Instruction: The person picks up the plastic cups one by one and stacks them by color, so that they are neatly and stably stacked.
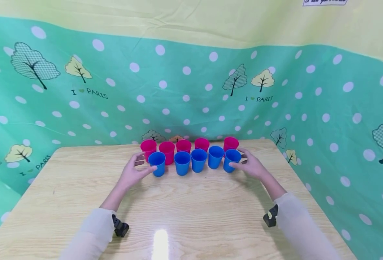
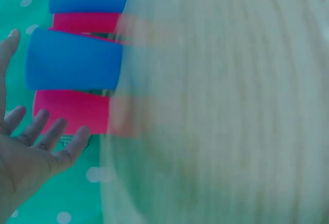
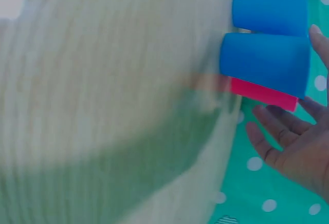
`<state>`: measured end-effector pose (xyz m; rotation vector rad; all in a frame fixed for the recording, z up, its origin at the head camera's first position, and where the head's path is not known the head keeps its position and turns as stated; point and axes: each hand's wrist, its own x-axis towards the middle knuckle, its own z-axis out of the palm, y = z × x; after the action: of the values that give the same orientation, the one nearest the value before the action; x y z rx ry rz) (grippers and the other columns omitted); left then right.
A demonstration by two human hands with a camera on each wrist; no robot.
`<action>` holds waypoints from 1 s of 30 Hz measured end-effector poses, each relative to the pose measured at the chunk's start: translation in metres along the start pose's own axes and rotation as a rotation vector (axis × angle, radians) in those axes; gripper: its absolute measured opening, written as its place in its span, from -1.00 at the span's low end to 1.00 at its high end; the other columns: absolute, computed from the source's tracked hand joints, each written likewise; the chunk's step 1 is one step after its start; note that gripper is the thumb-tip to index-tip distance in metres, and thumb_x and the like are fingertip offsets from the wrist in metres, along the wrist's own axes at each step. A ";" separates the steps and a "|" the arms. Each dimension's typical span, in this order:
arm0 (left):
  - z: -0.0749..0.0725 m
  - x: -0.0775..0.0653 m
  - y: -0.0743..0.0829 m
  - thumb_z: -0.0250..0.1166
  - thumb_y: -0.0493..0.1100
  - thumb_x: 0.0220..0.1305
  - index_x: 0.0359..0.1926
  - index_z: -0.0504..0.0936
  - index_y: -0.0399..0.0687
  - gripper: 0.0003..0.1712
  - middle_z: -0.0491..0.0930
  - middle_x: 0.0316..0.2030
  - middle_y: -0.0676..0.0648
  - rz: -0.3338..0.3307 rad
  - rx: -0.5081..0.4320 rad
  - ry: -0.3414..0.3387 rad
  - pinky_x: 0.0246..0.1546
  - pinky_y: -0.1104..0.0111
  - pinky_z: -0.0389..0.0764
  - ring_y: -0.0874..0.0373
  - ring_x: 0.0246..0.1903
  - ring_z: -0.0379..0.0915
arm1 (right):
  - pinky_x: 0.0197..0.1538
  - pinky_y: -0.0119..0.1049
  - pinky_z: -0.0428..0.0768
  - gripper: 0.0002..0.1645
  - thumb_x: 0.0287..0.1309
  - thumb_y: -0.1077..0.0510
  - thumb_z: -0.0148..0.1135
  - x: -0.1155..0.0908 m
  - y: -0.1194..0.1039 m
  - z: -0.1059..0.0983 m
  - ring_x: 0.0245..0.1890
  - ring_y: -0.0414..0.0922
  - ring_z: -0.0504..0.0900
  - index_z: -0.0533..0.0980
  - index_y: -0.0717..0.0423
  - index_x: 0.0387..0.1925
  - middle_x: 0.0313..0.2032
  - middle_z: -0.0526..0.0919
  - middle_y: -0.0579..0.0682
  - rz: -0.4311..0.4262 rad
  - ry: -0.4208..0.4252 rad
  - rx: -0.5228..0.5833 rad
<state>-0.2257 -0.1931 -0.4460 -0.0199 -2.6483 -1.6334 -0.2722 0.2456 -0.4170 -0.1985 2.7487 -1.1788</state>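
Several blue cups stand upright in a front row, from the leftmost blue cup (image 1: 160,167) to the rightmost blue cup (image 1: 228,165). My left hand (image 1: 134,174) is at the left end, its thumb at the front of the leftmost blue cup. In the left wrist view its fingers (image 2: 71,149) are spread near a pink cup (image 2: 77,108). At the right end, my right hand (image 1: 252,167) has its thumb in front of the rightmost blue cup. The right wrist view shows its fingers (image 3: 264,144) loosely spread beside a pink cup (image 3: 262,93) behind that blue one.
Pink cups (image 1: 183,145) form a back row, partly hidden by the blue ones, near the far edge of the wooden table (image 1: 191,209). Behind and to the right hangs a green dotted cloth (image 1: 186,97). Each sleeve carries a black wrist camera (image 1: 121,228).
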 end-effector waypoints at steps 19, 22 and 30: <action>0.029 0.007 -0.006 0.40 0.17 -0.01 0.27 0.24 -0.02 -0.12 0.41 0.17 -0.14 0.017 -0.089 0.039 0.16 0.05 0.45 -0.11 0.16 0.35 | 0.06 -0.11 0.53 0.01 0.06 -0.21 0.27 0.009 0.014 0.024 0.07 0.13 0.45 0.03 0.07 0.39 0.18 0.38 0.21 0.043 0.106 0.167; 0.029 0.005 -0.007 0.40 0.15 0.00 0.27 0.23 -0.04 -0.12 0.41 0.17 -0.15 0.009 -0.094 0.034 0.16 0.06 0.45 -0.10 0.16 0.35 | 0.02 -0.16 0.54 0.02 0.05 -0.23 0.28 0.009 0.014 0.023 0.06 0.11 0.45 0.04 0.08 0.39 0.17 0.39 0.21 0.045 0.112 0.170; 0.021 -0.001 -0.008 0.42 0.10 0.00 0.26 0.23 -0.11 -0.12 0.40 0.19 -0.22 0.025 -0.094 0.003 0.25 0.03 0.35 -0.15 0.21 0.31 | -0.05 -0.26 0.54 0.04 0.03 -0.28 0.26 0.007 0.006 0.010 0.05 0.07 0.44 0.02 0.04 0.39 0.16 0.39 0.16 0.056 0.119 0.163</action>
<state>-0.2257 -0.1781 -0.4622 -0.0523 -2.5564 -1.7466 -0.2772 0.2414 -0.4292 -0.0330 2.7186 -1.4353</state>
